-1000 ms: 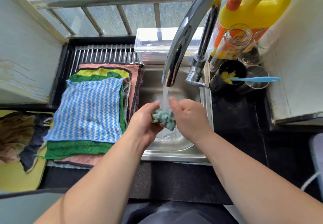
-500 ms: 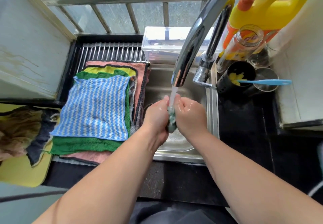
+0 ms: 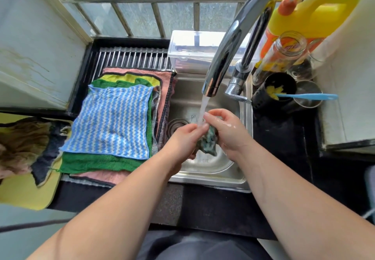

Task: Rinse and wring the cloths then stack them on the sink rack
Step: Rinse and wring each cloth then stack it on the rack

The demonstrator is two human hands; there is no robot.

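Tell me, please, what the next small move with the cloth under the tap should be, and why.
Probably twist the bunched teal cloth to wring it over the sink: the left hand and right hand grip it under the running water.

Left hand (image 3: 183, 138) and right hand (image 3: 227, 131) no longer pressed together, palms parted slightly, teal cloth (image 3: 208, 141) more exposed between them, bunched end now hanging below.

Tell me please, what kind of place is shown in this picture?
Most likely a small home kitchen by a window: a steel sink with a running tap, a rack stacked with cloths, and a yellow detergent jug.
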